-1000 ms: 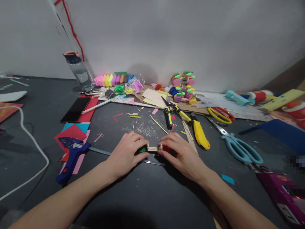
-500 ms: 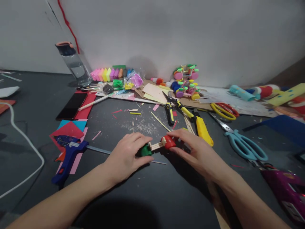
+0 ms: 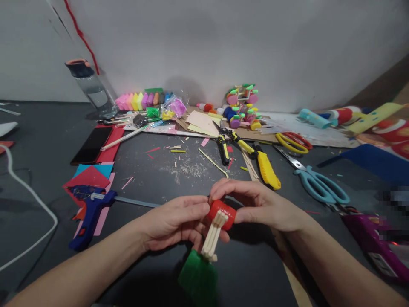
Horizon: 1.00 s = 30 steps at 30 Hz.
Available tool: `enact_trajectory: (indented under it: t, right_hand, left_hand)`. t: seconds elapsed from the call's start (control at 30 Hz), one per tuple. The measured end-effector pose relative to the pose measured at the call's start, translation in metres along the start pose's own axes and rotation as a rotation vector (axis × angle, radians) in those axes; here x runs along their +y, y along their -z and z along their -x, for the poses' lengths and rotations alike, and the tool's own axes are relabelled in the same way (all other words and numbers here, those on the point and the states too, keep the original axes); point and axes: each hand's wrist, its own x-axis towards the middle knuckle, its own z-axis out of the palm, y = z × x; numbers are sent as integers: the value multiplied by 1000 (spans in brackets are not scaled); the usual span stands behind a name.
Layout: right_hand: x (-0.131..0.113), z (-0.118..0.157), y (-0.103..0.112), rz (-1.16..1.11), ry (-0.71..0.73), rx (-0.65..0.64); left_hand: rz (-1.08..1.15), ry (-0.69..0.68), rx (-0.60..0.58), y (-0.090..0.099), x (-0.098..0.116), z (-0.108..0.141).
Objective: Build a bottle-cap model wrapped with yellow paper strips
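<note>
Pinching the red roll (image 3: 225, 206), the left hand (image 3: 166, 221) and right hand (image 3: 268, 209) had closed fingers, toward the tabletop's (image 3: 143, 179) near edge; its sticks (image 3: 212, 239) seemed light, stiff, easy to snap; the roll seemed best to hold.

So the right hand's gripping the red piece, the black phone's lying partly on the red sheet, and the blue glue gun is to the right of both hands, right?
Not quite: the head view shows the blue glue gun to the left of both the left hand and right hand. The right hand does grip the red piece, and the black phone lies partly on the red sheet.
</note>
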Motion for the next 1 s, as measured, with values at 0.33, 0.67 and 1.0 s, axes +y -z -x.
enact_trajectory:
  t: [0.33,0.67,1.0]
  right_hand:
    - [-2,-10,-19,156,-11,215]
    - [-14,13,-38,138,112,440]
    - [-14,18,-45,435,182,443]
  left_hand:
    - [174,-171,49,4,-4,-6]
    - [79,-455,390,-5,6,0]
    - [-72,-591,360,-1,3,5]
